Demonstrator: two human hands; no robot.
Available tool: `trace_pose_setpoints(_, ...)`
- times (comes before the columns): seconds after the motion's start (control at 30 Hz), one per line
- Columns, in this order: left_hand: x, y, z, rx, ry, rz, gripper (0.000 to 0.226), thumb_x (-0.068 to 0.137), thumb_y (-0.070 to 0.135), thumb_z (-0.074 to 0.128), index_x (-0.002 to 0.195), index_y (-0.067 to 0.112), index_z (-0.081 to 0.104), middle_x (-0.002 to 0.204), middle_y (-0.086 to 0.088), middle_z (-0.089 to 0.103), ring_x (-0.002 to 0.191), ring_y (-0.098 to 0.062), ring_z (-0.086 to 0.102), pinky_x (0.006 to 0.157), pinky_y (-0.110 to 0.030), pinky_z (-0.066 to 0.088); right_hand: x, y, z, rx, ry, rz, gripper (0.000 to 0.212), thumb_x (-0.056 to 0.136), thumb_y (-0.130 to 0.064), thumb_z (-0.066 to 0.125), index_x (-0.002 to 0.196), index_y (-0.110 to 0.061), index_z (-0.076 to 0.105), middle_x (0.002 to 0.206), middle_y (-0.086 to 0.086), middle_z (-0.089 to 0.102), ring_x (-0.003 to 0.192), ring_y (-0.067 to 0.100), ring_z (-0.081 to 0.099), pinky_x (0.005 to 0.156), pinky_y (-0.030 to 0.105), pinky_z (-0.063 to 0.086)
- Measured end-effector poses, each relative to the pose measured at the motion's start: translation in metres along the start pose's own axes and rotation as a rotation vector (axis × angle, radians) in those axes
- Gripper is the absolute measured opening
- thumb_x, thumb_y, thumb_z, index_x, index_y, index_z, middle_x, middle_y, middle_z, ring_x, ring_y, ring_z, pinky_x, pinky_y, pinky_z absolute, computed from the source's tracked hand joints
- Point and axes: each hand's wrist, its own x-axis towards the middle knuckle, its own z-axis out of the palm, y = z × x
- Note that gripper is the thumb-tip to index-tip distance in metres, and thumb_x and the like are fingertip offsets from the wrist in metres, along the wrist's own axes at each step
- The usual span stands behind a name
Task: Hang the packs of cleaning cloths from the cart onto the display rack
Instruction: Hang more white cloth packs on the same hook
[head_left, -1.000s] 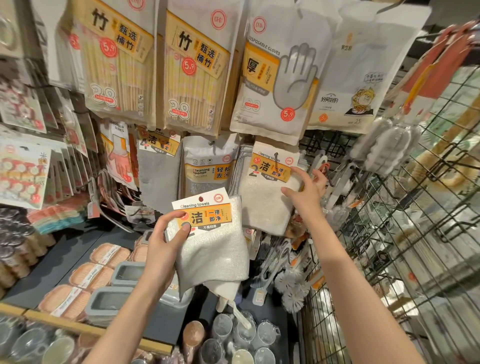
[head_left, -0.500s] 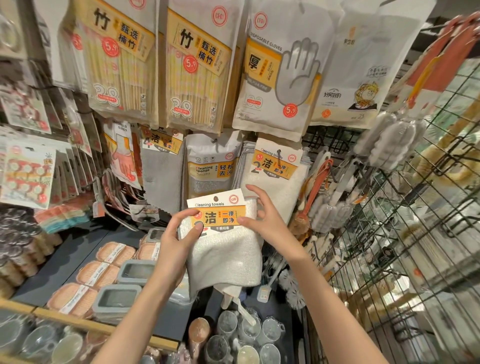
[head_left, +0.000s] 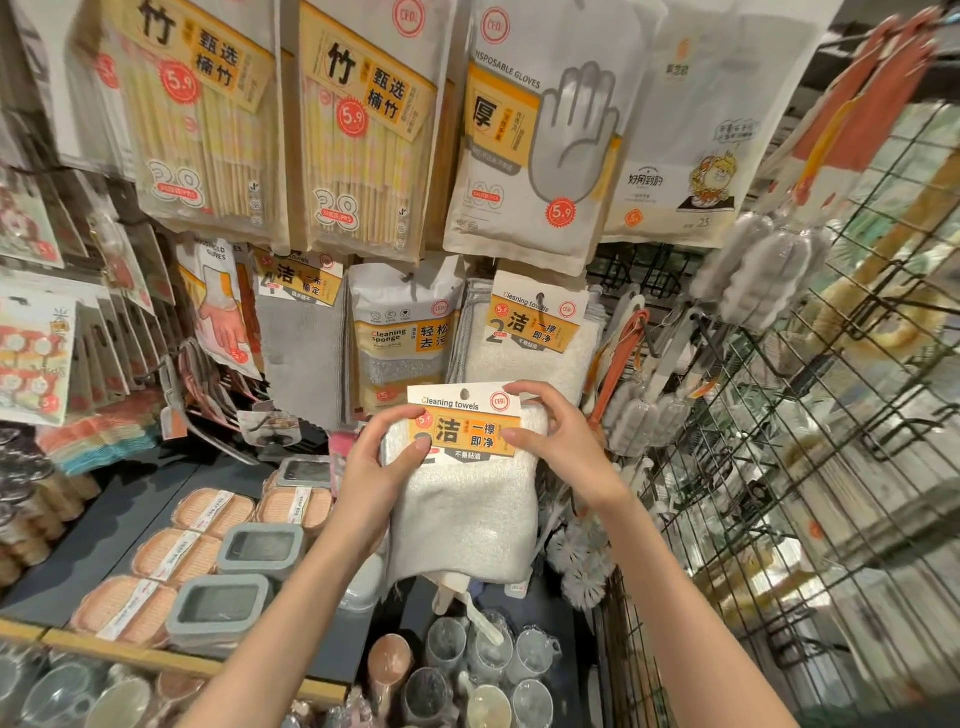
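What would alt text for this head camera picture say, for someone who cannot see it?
Two hands, left hand and right hand, hold a white cleaning towels pack by its orange header card, just below a matching hung pack on a crowded display rack. Chopstick packs and disposable gloves hang above.

A pack of cleaning towels (head_left: 470, 483) sits mid-scene, held between the left hand (head_left: 376, 470) on its left edge and the right hand (head_left: 558, 447) on its right edge. Just behind and above it, a matching hung pack (head_left: 535, 338) hangs on the display rack (head_left: 644, 275). Left of that pack hangs a sponge pack (head_left: 402, 332), and above it a disposable gloves pack (head_left: 540, 135). Chopstick packs (head_left: 363, 124) hang further left. Below on the near left, soap boxes (head_left: 213, 512) lie on a shelf (head_left: 104, 525). A wire grid (head_left: 810, 467) stands on the right.
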Motion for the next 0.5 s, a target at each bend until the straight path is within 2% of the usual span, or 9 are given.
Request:
trace_pose_setpoints(0.07, 0.006, 0.002, 0.008, 0.042, -0.023, 0.042, 0.027, 0.084, 0.016, 0.071, 0.106, 0.032, 0.067, 0.117, 0.013, 0.064, 0.118, -0.023, 0.057, 0.101, -0.052, 0.045, 0.0, 0.0, -0.008, -0.013, 0.044, -0.008, 0.035, 0.082, -0.002, 0.067, 0.113, -0.017, 0.061, 0.115, -0.01, 0.059, 0.108, -0.002, 0.054, 0.092, 0.017, 0.046)
trace_pose_setpoints(0.13, 0.012, 0.007, 0.017, 0.109, -0.05, 0.1, 0.029, 0.086, 0.012, 0.069, 0.109, 0.029, 0.065, 0.114, 0.018, 0.064, 0.117, -0.011, 0.057, 0.105, -0.046, 0.043, 0.001, -0.001, -0.017, -0.019, 0.09, -0.018, 0.033, 0.083, 0.001, 0.064, 0.11, -0.017, 0.063, 0.116, -0.007, 0.061, 0.106, -0.005, 0.055, 0.089, 0.012, 0.045)
trace_pose_setpoints(0.2, 0.018, 0.012, 0.024, 0.171, -0.082, 0.146, 0.032, 0.088, 0.006, 0.065, 0.112, 0.027, 0.062, 0.114, 0.021, 0.062, 0.112, 0.005, 0.054, 0.104, -0.034, 0.043, 0.003, -0.003, -0.024, -0.015, 0.126, -0.028, 0.033, 0.083, 0.003, 0.063, 0.108, -0.018, 0.065, 0.117, -0.007, 0.062, 0.105, -0.008, 0.056, 0.086, 0.01, 0.044)
trace_pose_setpoints(0.27, 0.025, 0.017, 0.03, 0.207, -0.129, 0.18, 0.035, 0.088, 0.004, 0.064, 0.114, 0.027, 0.059, 0.118, 0.02, 0.058, 0.109, 0.015, 0.05, 0.1, -0.021, 0.042, 0.005, -0.005, -0.03, -0.02, 0.164, -0.033, 0.033, 0.083, 0.004, 0.062, 0.107, -0.019, 0.066, 0.118, -0.008, 0.063, 0.11, -0.002, 0.056, 0.091, 0.015, 0.046)
trace_pose_setpoints(0.33, 0.033, 0.022, 0.035, 0.259, -0.181, 0.212, 0.04, 0.086, 0.002, 0.065, 0.117, 0.027, 0.057, 0.122, 0.018, 0.056, 0.108, 0.023, 0.046, 0.095, -0.005, 0.035, 0.007, -0.007, -0.036, -0.049, 0.209, -0.05, 0.033, 0.084, 0.003, 0.062, 0.107, -0.02, 0.066, 0.118, -0.011, 0.062, 0.113, 0.001, 0.055, 0.097, 0.023, 0.046)
trace_pose_setpoints(0.4, 0.043, 0.028, 0.04, 0.302, -0.211, 0.244, 0.047, 0.083, 0.0, 0.068, 0.12, 0.027, 0.056, 0.124, 0.018, 0.055, 0.111, 0.024, 0.043, 0.094, 0.002, 0.03, 0.012, -0.012, -0.041, -0.066, 0.259, -0.07, 0.033, 0.085, 0.002, 0.06, 0.107, -0.022, 0.066, 0.118, -0.013, 0.061, 0.112, 0.0, 0.055, 0.099, 0.026, 0.045)
trace_pose_setpoints(0.5, 0.057, 0.04, 0.051, 0.276, -0.234, 0.287, 0.052, 0.081, -0.005, 0.067, 0.121, 0.025, 0.056, 0.124, 0.023, 0.054, 0.116, 0.017, 0.045, 0.099, -0.004, 0.033, 0.023, -0.023, -0.049, -0.083, 0.338, -0.117, 0.035, 0.084, 0.004, 0.059, 0.106, -0.023, 0.066, 0.113, -0.016, 0.06, 0.109, -0.007, 0.053, 0.101, 0.026, 0.042)
